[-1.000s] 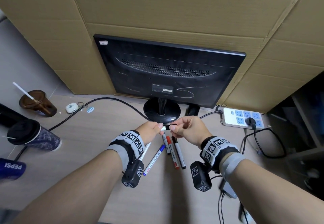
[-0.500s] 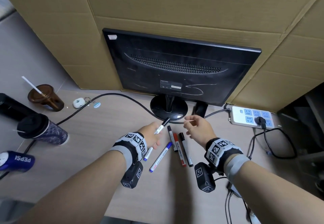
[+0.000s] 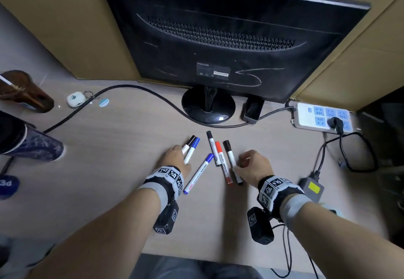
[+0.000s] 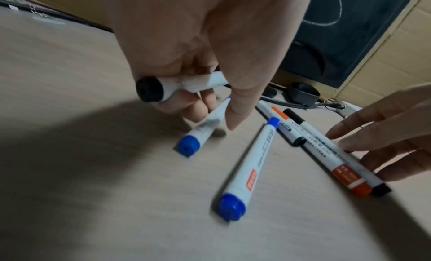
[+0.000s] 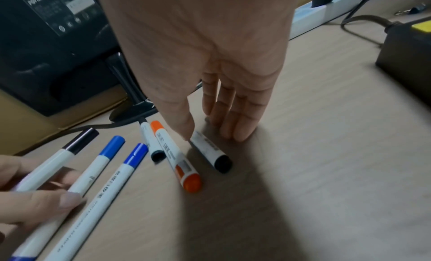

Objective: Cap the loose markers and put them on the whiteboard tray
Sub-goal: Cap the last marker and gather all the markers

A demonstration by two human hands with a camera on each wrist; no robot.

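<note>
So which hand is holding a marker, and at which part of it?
The left hand holds a black-capped marker around the rear half of its white barrel. The right hand grips nothing; its fingers touch another black-capped marker lying on the desk.

Matt wood-grain desk (image 3: 122, 152); smooth plastic markers (image 3: 198, 173) — glossy black monitor stand (image 3: 208, 106); rough brown cardboard (image 3: 65, 27)

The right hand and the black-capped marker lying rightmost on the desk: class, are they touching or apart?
Touching. In the right wrist view the thumb of the right hand presses the black-capped marker; in the left wrist view its fingertips rest along the barrel.
</note>
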